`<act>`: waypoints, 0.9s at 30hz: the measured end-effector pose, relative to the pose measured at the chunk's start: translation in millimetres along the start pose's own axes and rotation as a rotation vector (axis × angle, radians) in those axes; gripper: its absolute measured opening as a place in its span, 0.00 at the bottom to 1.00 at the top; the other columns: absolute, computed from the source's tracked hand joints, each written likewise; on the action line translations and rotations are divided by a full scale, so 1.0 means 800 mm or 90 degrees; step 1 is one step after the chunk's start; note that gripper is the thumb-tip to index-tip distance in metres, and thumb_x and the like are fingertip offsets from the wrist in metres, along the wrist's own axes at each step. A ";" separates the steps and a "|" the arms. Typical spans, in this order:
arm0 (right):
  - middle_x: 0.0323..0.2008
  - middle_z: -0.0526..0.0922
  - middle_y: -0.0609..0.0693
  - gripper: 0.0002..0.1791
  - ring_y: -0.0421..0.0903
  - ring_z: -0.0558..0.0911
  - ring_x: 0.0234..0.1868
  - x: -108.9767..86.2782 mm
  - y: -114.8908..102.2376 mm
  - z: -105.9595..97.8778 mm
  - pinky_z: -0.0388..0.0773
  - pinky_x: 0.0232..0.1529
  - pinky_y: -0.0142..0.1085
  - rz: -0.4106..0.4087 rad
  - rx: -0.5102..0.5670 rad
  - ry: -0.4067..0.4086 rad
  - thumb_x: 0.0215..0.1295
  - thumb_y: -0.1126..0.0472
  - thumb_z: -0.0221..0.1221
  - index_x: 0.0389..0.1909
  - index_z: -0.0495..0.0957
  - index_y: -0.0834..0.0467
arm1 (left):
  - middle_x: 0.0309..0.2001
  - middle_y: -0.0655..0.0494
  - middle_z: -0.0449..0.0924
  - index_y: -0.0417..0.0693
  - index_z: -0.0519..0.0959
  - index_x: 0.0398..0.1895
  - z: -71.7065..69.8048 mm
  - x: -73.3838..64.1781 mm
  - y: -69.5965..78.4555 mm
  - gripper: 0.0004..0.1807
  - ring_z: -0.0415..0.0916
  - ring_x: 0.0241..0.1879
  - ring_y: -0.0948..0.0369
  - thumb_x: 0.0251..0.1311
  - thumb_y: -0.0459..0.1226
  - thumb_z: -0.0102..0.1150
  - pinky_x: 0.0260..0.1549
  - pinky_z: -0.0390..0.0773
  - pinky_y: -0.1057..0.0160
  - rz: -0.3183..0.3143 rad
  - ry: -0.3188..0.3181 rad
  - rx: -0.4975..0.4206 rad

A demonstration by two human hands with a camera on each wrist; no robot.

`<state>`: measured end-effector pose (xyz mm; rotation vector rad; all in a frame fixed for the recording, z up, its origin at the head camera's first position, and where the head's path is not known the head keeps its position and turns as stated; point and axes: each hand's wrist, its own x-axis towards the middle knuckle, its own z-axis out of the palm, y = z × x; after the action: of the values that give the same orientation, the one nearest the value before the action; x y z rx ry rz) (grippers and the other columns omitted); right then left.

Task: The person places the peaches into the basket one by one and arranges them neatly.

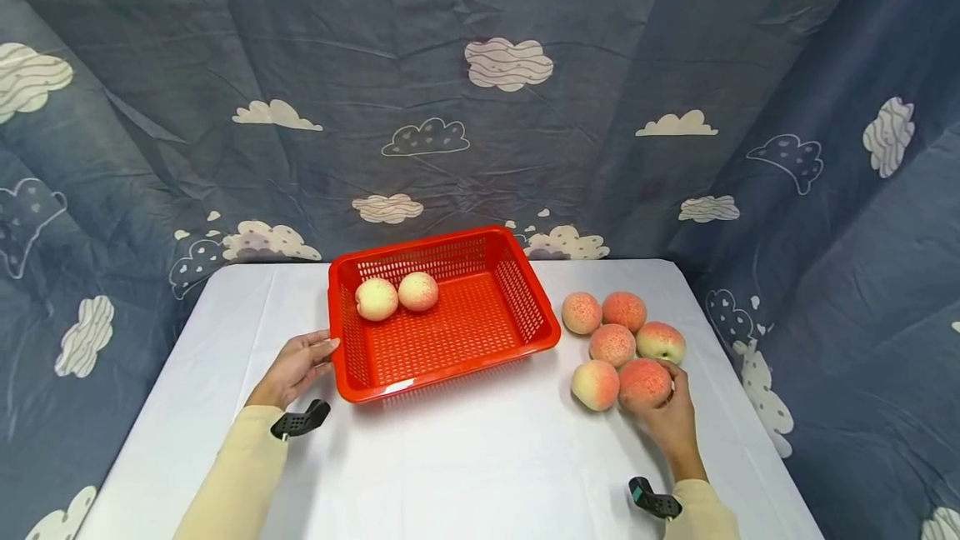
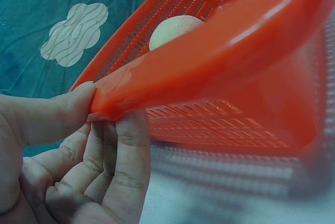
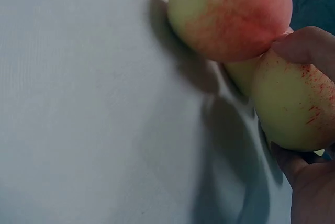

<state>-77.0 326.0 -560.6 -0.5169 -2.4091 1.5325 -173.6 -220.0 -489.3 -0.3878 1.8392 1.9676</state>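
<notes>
My left hand (image 1: 298, 365) pinches the left rim of a red perforated plastic basket (image 1: 442, 386), thumb on top and fingers beneath, as the left wrist view shows. Two pale peaches (image 1: 377, 299) lie side by side in the basket's back left. On the right, my right hand (image 1: 670, 411) grips a reddish peach (image 1: 643, 382), the nearest of a cluster. In the right wrist view its thumb and fingers wrap a yellowish peach side (image 3: 293, 101). Close around it are a pale pink peach (image 1: 596, 385), a yellow-red one (image 1: 661, 342) and a speckled one (image 1: 612, 345).
Two more peaches (image 1: 624, 312) sit at the back of the cluster, right of the basket. A white cloth covers the table (image 1: 465, 473). Behind and beside it hangs a dark blue curtain (image 1: 450, 173) with cloud prints.
</notes>
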 end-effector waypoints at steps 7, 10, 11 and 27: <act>0.63 0.63 0.52 0.48 0.43 0.67 0.62 0.002 -0.013 -0.005 0.65 0.51 0.20 -0.002 0.041 0.007 0.48 0.74 0.69 0.69 0.55 0.57 | 0.35 0.62 0.78 0.28 0.57 0.67 0.001 0.000 0.001 0.28 0.74 0.34 0.67 0.69 0.33 0.51 0.35 0.76 0.69 0.000 -0.002 0.007; 0.65 0.62 0.53 0.48 0.47 0.66 0.63 0.003 -0.021 -0.006 0.66 0.51 0.19 -0.003 0.052 0.005 0.49 0.74 0.69 0.70 0.55 0.56 | 0.35 0.62 0.78 0.28 0.57 0.68 0.001 0.000 0.001 0.29 0.74 0.33 0.68 0.69 0.33 0.51 0.35 0.77 0.69 -0.001 -0.005 0.004; 0.65 0.61 0.53 0.48 0.48 0.66 0.64 0.004 -0.023 -0.006 0.65 0.52 0.19 -0.005 0.058 0.006 0.49 0.74 0.69 0.70 0.55 0.56 | 0.35 0.62 0.78 0.28 0.57 0.67 0.000 0.000 0.001 0.29 0.74 0.33 0.68 0.69 0.33 0.51 0.35 0.77 0.69 -0.001 -0.006 0.004; 0.63 0.62 0.50 0.50 0.38 0.66 0.61 0.025 -0.061 -0.001 0.65 0.58 0.22 -0.093 0.133 0.004 0.45 0.79 0.69 0.69 0.54 0.61 | 0.33 0.63 0.78 0.29 0.57 0.67 -0.001 -0.002 0.002 0.29 0.74 0.32 0.68 0.70 0.34 0.52 0.34 0.77 0.70 -0.006 -0.014 0.009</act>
<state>-102.7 316.2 -515.3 -0.2958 -2.1937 1.6881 -173.3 -221.0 -487.2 -0.3684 1.8334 1.9450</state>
